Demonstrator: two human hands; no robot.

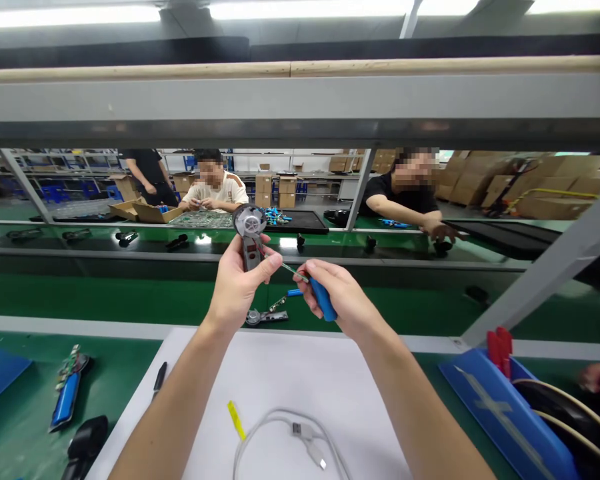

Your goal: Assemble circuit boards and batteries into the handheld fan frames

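My left hand is closed around a grey device housing with a round fan-like end at the top. A blue cylindrical battery rests in the fingers of my right hand. Between the two hands runs a thin green strip, its left end near my left thumb and its right end at my right fingertips. Red wire shows beside the housing. Below the hands, another opened housing lies near the belt's edge, with a small board and a blue part.
White paper carries a grey USB cable, yellow strip and black pen. A battery assembly lies left; a blue bin stands right. Dark parts sit on the green belt. People work beyond the frame bars.
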